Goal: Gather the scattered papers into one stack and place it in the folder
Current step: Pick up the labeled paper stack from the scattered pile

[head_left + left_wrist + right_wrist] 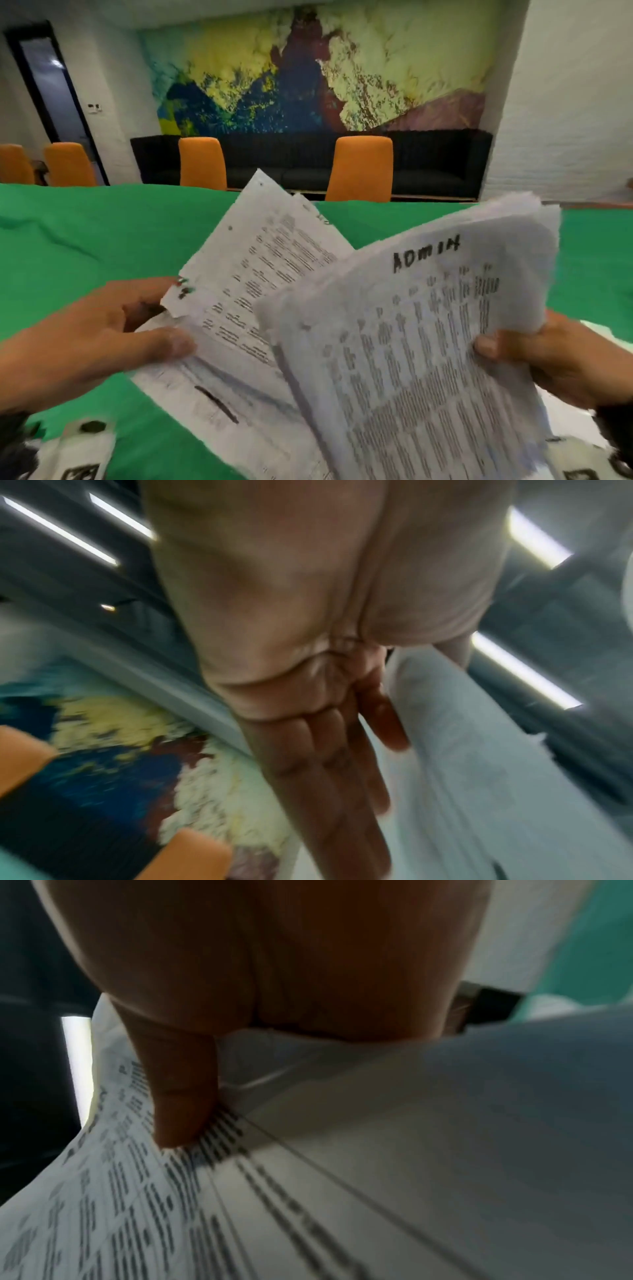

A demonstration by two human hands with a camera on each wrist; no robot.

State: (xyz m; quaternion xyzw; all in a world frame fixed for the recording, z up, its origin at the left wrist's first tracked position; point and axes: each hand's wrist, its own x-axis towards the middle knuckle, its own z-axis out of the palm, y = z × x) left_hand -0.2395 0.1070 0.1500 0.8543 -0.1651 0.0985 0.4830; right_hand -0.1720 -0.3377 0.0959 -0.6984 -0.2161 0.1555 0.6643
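Both hands hold papers up above the green table (pixel 85 240). My left hand (pixel 164 322) pinches a few printed sheets (pixel 260 274) at their left edge, thumb on top and fingers behind. In the left wrist view the fingers (pixel 329 764) lie along the back of the pale sheets (pixel 479 750). My right hand (pixel 507 353) grips a thicker stack (pixel 428 342) with "ADMIN" handwritten on top, overlapping the left sheets. The right thumb (pixel 181 1096) presses on the printed top page (pixel 137 1204). No folder shows clearly.
Something white (pixel 568 414) lies on the table under my right hand; what it is cannot be told. Orange chairs (pixel 363 168) stand along the table's far edge, with a black sofa (pixel 438 161) and a painted wall behind.
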